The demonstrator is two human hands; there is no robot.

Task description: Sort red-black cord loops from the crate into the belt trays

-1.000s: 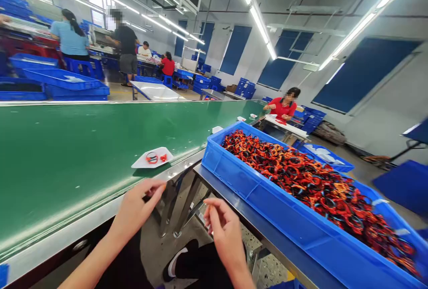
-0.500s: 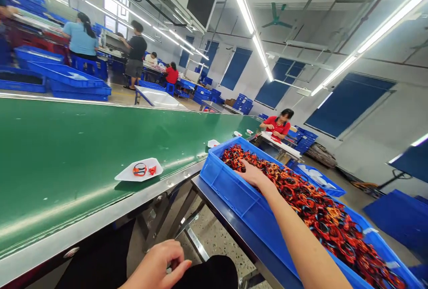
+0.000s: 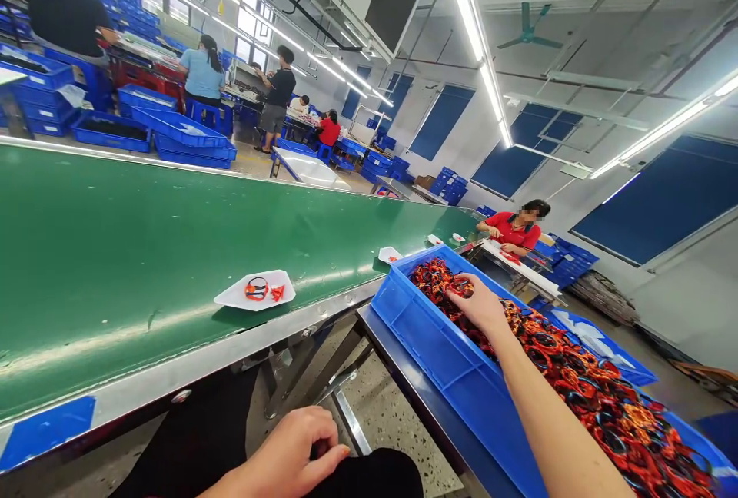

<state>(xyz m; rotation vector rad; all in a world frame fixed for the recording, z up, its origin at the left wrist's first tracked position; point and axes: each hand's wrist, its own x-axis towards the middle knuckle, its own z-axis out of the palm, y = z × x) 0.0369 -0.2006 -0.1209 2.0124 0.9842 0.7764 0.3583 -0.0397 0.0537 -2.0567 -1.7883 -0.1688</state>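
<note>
My right hand (image 3: 478, 306) is down on a big heap of red, orange and black rings (image 3: 582, 383). My fingers are bent and pushed into the top of the heap. I cannot tell if they have hold of a ring or are only touching. The heap lies in a long blue plastic crate (image 3: 438, 348), and my right arm reaches over the crate's near wall. My left hand (image 3: 288, 448) is low down by my lap, curled shut. I cannot tell if something small is inside it.

The crate sits on a metal table (image 3: 415, 383) with a blue edge, just in front of my right hand. Left of the crate, and past my left hand, runs a wide green belt (image 3: 144, 252) with a shiny metal edge (image 3: 190, 371). On the belt is a white tray (image 3: 254, 290) with a dark ring and red bits on it. Two more white trays (image 3: 390, 254) sit farther along.

Past my right hand, a person in a red shirt (image 3: 516, 230) sits at a white bench (image 3: 519, 267), near stacks of blue crates (image 3: 568, 263). More people work far off. The floor (image 3: 392, 436) under the table is speckled. Up high are long lights (image 3: 467, 14), a fan (image 3: 530, 37) and dark blue blinds (image 3: 663, 198).
</note>
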